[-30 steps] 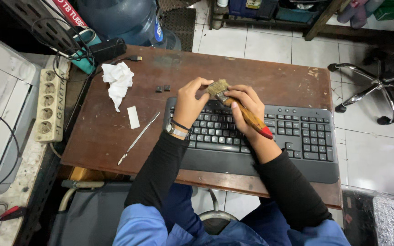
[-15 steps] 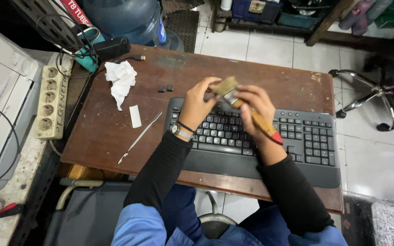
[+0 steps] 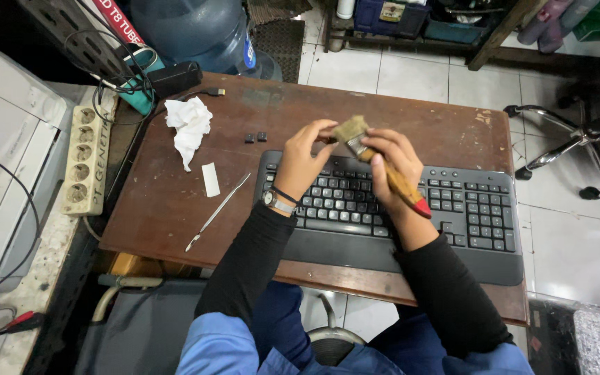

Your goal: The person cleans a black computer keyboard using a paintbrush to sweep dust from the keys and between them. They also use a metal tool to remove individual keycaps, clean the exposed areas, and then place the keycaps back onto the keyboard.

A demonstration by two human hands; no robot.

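Overhead, I see both hands raised just above the black keyboard (image 3: 411,208), which lies along the near edge of the worn brown surface (image 3: 168,208). My right hand (image 3: 394,163) is closed around the wooden handle of a paintbrush (image 3: 383,167), red tip pointing toward 5 o'clock, tan bristles toward 11 o'clock. My left hand (image 3: 300,163) curls beside it, its fingers (image 3: 317,132) pinched at the bristles; whether they grip a small object there I cannot tell.

Open room lies at 9 o'clock of the keyboard, where bare wood runs to the left edge. A thin metal pick (image 3: 218,212) lies there on a slant, a small white slip (image 3: 210,179) just beyond it, and a crumpled white tissue (image 3: 190,125) toward 10 o'clock. Two small black keycaps (image 3: 255,137) sit near the keyboard's far left corner.

At 9 o'clock, off the surface, a cream power strip (image 3: 88,160) runs lengthwise beside a pale grey machine (image 3: 1,153), cut off by the frame. At 11 o'clock a blue water jug (image 3: 196,31) stands, its top cropped. A red sign with white lettering beside it is partly hidden. A chrome chair base (image 3: 571,139) stands on the white tiles at 2 o'clock.
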